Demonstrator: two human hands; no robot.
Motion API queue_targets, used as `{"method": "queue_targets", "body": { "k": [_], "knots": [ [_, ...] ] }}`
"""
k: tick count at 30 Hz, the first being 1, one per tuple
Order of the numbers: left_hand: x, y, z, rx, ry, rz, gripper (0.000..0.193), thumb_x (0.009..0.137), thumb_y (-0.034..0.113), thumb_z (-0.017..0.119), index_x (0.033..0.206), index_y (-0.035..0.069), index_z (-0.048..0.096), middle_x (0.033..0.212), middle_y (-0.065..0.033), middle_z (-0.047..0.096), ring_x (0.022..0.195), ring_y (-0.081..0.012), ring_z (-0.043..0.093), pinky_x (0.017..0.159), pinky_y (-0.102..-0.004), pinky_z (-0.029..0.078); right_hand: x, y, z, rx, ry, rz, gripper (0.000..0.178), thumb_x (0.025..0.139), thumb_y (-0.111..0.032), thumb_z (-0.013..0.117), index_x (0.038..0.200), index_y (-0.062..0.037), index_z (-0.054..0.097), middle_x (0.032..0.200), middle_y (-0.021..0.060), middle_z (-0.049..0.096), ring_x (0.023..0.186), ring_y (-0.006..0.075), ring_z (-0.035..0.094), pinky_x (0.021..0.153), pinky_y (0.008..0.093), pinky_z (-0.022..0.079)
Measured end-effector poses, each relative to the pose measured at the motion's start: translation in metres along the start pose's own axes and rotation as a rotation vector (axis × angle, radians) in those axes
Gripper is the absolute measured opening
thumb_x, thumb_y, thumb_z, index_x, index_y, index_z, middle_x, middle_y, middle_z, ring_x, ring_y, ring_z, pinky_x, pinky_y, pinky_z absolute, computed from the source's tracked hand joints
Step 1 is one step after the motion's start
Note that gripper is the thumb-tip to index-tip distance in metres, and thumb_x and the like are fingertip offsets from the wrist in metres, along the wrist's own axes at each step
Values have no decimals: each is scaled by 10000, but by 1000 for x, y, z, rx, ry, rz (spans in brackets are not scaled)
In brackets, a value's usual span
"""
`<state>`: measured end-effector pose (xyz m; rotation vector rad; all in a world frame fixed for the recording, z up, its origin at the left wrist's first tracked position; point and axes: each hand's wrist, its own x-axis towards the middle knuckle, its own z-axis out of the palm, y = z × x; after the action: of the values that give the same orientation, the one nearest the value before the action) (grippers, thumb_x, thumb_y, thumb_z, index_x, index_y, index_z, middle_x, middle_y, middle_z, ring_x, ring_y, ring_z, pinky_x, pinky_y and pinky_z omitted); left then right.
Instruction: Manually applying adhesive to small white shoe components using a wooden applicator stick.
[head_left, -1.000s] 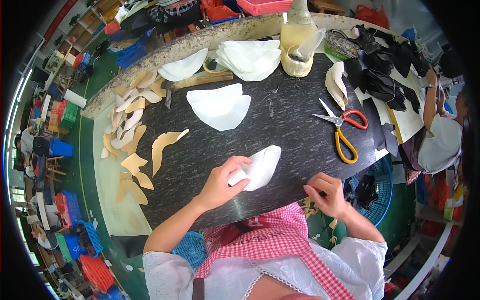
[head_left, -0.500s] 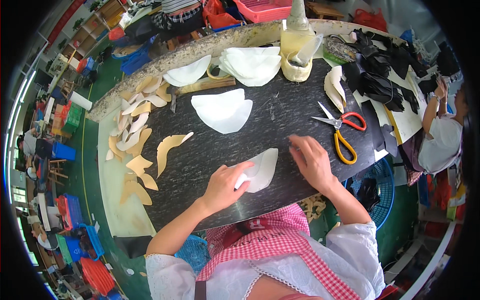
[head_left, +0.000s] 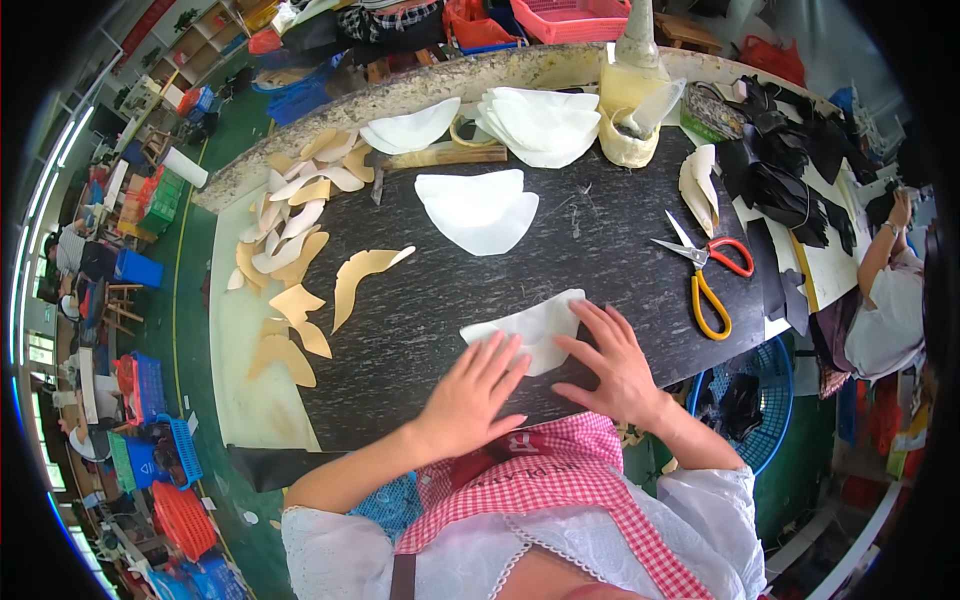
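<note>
A white curved sheet piece [head_left: 535,328] lies on the dark work board [head_left: 400,390] close to my body. My left hand [head_left: 470,395] rests over its left edge, fingers spread and flat. At the other end, my right hand [head_left: 612,365] touches the right edge with its fingers apart. Beyond them lie further white pieces [head_left: 480,215], overlapping one another. Scissors [head_left: 702,262] with one red and one yellow handle lie spread apart to the right of my right hand. A single tan curved piece [head_left: 362,278] sits to the left.
Tan and cream pieces [head_left: 285,235] pile up along the left side. At the back stand stacked white pieces [head_left: 540,125] and a pot [head_left: 628,145] with a blade-like tool. Black pieces [head_left: 780,190] heap at the right; a blue basket [head_left: 778,400] is below. Another person works at far right.
The white piece has been laid down flatter and turned. My left hand has loosened its pinch and spread out; my right hand has come down onto the piece's right edge. The view has shifted slightly.
</note>
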<state>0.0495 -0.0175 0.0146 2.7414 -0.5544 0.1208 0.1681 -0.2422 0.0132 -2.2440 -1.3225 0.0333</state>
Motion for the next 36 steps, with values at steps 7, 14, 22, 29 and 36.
{"method": "queue_targets", "body": {
  "k": [7, 14, 22, 29, 36],
  "knots": [
    [-18, 27, 17, -185, -1, -92, 733, 842, 363, 643, 1401, -24, 369, 1466, -187, 357, 1366, -334, 335, 1080, -455, 294, -60, -40, 11, 459, 70, 339, 213, 755, -131, 796, 799, -8, 628, 705, 94, 658, 620, 213, 655, 563, 311, 519],
    [-18, 32, 27, -357, -4, 39, 637, 866, 319, 632, 1385, 14, 424, 1438, -131, 419, 1322, -272, 395, 1043, -422, 328, -74, -41, 19, 280, 240, 522, 298, 714, -185, 843, 750, -25, 594, 627, 78, 638, 525, 165, 624, 507, 278, 496],
    [1, 16, 6, -341, 122, 116, 623, 781, 224, 703, 1337, 51, 481, 1326, -152, 518, 1228, -307, 477, 1017, -461, 359, -89, -40, 46, 634, 980, 602, 321, 737, 45, 767, 938, -20, 526, 785, 24, 566, 661, 114, 555, 619, 237, 471],
    [1, -168, -16, 69, 551, -297, 307, 801, 33, 661, 1101, 17, 596, 1100, -146, 603, 1089, -321, 548, 992, -420, 397, 21, -35, 5, -52, 436, -173, 243, 702, -77, 677, 942, -111, 663, 947, 14, 683, 711, 195, 636, 617, 328, 495],
    [5, -41, -69, -250, 453, 7, 262, 787, 48, 586, 1047, 33, 612, 861, -94, 668, 619, -258, 607, 590, -367, 491, 40, -45, 3, 803, -18, 78, 312, 926, -243, 607, 1166, -45, 581, 1033, 90, 637, 901, 222, 644, 825, 363, 487]
  ]
}}
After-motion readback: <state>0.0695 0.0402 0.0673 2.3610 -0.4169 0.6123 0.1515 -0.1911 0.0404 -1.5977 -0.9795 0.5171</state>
